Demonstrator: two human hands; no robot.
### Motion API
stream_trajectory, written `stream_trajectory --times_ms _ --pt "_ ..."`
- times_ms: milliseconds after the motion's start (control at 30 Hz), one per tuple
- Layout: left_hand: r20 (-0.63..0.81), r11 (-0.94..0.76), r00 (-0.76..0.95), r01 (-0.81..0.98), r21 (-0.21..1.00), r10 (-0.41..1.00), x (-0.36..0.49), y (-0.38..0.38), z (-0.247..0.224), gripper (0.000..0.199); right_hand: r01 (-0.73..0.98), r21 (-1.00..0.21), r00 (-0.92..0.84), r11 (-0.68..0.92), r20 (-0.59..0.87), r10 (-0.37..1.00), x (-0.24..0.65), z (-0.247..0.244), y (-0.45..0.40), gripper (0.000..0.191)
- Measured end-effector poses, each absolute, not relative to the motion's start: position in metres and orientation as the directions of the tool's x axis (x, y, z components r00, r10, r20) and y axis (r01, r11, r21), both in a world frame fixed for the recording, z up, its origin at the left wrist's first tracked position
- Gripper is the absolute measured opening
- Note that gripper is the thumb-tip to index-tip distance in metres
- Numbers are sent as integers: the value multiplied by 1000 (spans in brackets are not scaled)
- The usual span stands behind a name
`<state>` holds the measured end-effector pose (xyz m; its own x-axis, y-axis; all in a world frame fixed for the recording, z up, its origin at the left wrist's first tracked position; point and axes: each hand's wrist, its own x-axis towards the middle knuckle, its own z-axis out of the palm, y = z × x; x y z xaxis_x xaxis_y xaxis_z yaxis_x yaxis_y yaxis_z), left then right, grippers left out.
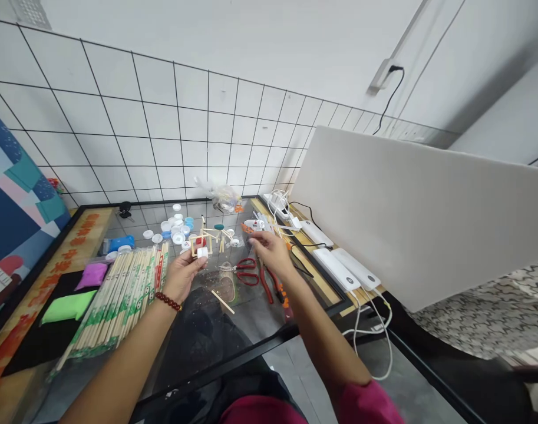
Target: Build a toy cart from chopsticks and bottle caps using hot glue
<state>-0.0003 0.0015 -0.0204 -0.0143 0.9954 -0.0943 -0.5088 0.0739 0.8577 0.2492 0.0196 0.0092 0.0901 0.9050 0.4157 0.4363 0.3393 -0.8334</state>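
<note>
Green-printed clear plastic wrappers [118, 294] at left hold pale wooden chopsticks [138, 262]. Hands apart: mid-table, the left hand [183, 275] pinches a small white cylindrical piece [202, 252]; the right hand [273, 253], palm down, fingers bent, hovers near red-handled scissors [247, 272], its grip unclear

Open frame of pale wooden sticks [193, 245], upright parts visible, held raised in left hand [182, 274]. White cap [202, 252] at its near side, pinched by the fingers. White-and-orange tool [253, 224] lies just beyond right hand [273, 254]; contact unclear.
</note>
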Motion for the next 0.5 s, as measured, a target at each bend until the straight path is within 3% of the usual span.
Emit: stream_trajectory --times_ms 67,167,300,500 --pt "-85 86 24 -502 861 996 1 -1 -18 49 384 -772 -33 507 537 843 221 13 14 30" --pt "-63 89 71 -486 869 996 4 -4 -18 48 272 -767 -88 582 582 808 187 12 9 38" --pt "-55 87 83 -459 884 995 6 -4 -24 49 219 -807 13 549 565 825 168 3 10 27" --pt "-51 85 90 -434 897 995 9 -3 -31 50 27 -915 107 403 403 909 165 -16 16 27"
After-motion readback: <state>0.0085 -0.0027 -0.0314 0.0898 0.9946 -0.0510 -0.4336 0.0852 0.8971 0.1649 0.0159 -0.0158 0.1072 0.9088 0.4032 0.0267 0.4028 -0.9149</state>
